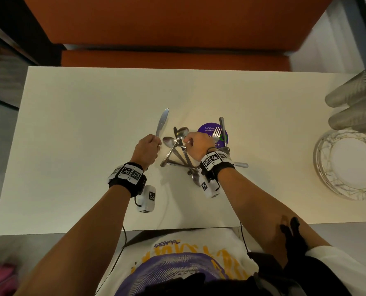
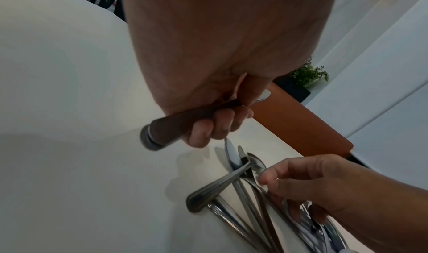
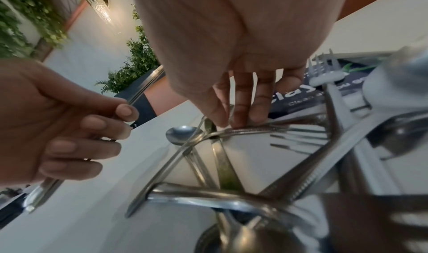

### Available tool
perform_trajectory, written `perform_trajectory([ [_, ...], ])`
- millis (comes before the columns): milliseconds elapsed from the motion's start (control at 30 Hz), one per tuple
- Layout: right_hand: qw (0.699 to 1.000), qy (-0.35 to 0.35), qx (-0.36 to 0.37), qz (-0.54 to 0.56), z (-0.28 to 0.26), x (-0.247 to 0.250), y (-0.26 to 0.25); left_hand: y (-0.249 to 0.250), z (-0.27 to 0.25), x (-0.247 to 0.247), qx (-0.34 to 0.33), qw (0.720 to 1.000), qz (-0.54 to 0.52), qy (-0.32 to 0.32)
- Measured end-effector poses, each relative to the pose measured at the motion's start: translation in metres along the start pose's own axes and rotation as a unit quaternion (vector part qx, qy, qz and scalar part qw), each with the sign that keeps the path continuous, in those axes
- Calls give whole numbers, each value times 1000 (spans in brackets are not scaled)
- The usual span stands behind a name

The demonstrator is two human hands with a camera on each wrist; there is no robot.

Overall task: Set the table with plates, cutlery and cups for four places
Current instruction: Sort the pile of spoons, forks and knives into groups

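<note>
My left hand grips a table knife by the handle, blade pointing away from me over the white table. The left wrist view shows that hand curled round the knife handle. Just to its right lies a pile of cutlery, spoons and forks crossed over each other. My right hand reaches into it. The right wrist view shows my right hand pinching the beaded handle of a fork with thumb and fingertips. A stack of plates and nested clear cups sit at the right edge.
A round purple sticker lies under another fork beside the pile. An orange bench runs along the table's far side. Bare tabletop spreads left and far of the cutlery. Potted greenery stands beyond the table.
</note>
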State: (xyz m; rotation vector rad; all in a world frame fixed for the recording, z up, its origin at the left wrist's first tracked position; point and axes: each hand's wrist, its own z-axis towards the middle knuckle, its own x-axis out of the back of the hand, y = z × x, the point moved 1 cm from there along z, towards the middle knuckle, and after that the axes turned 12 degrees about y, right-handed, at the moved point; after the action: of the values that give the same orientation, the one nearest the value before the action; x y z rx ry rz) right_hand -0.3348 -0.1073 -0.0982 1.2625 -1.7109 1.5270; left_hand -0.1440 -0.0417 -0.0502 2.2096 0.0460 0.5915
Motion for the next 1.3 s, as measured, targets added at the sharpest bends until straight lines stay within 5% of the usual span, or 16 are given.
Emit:
perform_trajectory([
  [600, 996, 8, -87, -14, 18, -11, -36, 3, 9, 5, 13, 1000, 0, 7],
  [833, 984, 6, -176, 22, 26, -1, -25, 9, 12, 0, 4, 1000, -4, 2],
  [1033, 978, 45, -194, 56, 26, 1, -20, 12, 12, -2, 0, 1000, -6, -1],
  [1300, 977, 12, -211, 21, 27, 4, -31, 15, 13, 0, 0, 1000, -12, -4],
])
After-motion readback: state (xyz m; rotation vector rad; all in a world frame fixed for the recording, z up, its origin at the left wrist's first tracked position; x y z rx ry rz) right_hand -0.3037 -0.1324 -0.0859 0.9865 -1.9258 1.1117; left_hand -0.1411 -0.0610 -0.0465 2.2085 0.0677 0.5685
